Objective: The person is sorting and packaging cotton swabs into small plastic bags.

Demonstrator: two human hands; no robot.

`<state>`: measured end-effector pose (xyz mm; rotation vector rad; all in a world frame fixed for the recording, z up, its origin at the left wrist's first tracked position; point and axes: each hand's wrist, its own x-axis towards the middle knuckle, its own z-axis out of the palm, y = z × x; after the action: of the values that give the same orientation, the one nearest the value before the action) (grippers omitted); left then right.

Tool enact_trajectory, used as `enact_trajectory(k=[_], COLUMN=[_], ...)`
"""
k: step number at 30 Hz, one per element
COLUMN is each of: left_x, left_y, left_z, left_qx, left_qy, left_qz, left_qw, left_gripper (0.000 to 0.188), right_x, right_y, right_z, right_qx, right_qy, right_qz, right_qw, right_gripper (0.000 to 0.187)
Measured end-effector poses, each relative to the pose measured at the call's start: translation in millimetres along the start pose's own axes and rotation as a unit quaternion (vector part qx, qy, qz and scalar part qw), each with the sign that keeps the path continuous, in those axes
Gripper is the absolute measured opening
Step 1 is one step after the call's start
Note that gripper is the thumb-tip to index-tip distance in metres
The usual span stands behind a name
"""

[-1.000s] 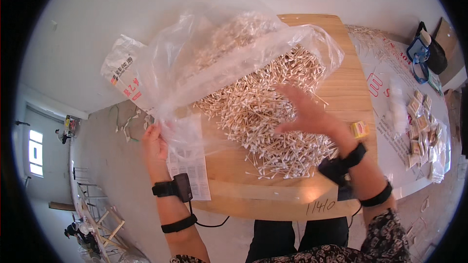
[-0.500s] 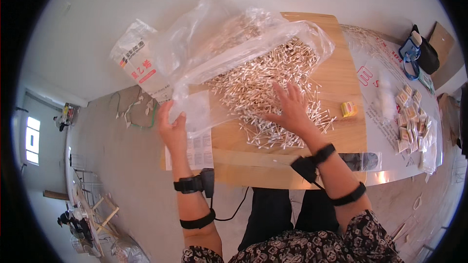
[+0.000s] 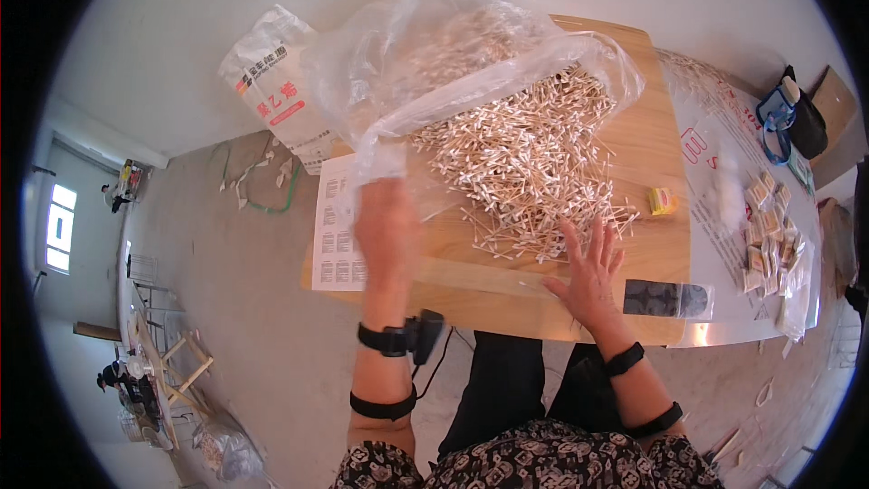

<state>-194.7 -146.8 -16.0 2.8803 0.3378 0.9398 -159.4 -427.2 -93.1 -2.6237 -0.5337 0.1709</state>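
A big heap of cotton swabs [image 3: 534, 172] lies loose on the wooden table [image 3: 634, 163], its far part inside a clear plastic bag [image 3: 453, 109]. By the bag's near left corner is my left hand [image 3: 387, 228], smeared by motion, so its fingers and any hold on the plastic do not show plainly. At the heap's near right edge my right hand [image 3: 590, 276] is open, fingers spread, with the fingertips close to the nearest swabs. Under and beside my left hand lies a white printed sheet [image 3: 337, 244].
A small yellow box [image 3: 663, 201] stands right of the heap. A dark patterned strip in clear film [image 3: 665, 299] lies near the front edge. Several small packs [image 3: 769, 226] sit on the sheeted surface at right. A white printed sack [image 3: 281, 91] leans at left.
My right hand has drawn back from the heap's middle toward the near right edge. My left hand has moved right, along the bag's corner. The view has shifted slightly.
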Motion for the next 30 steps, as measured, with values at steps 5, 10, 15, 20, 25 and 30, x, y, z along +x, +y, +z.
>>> enact_trajectory(k=[5,10,15,20,25,30], left_x=[-30.8,-31.2,-20.7,-69.6,-125.9,-154.9], left_y=[1.9,-57.7,-52.1,-43.4,-68.8,-71.3], left_z=[67.3,95.3,81.1,47.0,29.9,21.6], left_qx=[0.048,0.046,-0.004,-0.107,-0.01,0.048], left_qy=[-0.19,-0.232,-0.198,-0.051,-0.113,-0.233], left_qz=[0.035,-0.019,0.032,-0.094,-0.118,-0.131], left_qw=[0.98,0.971,0.98,0.988,0.987,0.962], left_gripper=[0.037,0.038,0.027,0.016,0.042,0.064], right_x=[9.9,31.3,53.4,49.7,29.1,13.5], right_y=[-12.1,-7.0,-5.5,-3.3,-19.5,-17.5], right_z=[12.0,23.6,33.3,27.3,14.3,22.5], right_qx=[-0.019,-0.031,-0.061,-0.052,-0.017,-0.025], right_qy=[-0.02,0.003,0.046,0.041,0.004,0.013], right_qz=[-0.033,-0.059,-0.067,-0.063,-0.054,-0.072], right_qw=[0.999,0.998,0.995,0.996,0.998,0.997], right_gripper=[0.096,0.093,0.091,0.093,0.095,0.089])
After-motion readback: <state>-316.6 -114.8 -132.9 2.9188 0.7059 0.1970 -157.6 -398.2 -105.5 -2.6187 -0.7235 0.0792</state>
